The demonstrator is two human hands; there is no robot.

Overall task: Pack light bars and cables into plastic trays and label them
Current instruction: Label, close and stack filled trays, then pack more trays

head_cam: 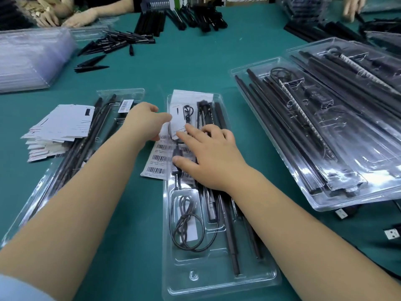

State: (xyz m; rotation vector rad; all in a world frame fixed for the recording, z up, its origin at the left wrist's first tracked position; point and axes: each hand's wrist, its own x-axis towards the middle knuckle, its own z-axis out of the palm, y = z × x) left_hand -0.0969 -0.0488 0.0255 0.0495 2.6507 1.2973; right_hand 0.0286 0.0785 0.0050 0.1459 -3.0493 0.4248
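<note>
Under right hand [213,157], packed tray [219,279].

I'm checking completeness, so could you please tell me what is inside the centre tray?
The centre tray holds black light bars, a coiled cable and a white card. The right hand covers its middle.

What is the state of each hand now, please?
Left hand: pinching the white card over the middle tray.
Right hand: open, fingers spread flat, pressing on the tray's contents.
</note>
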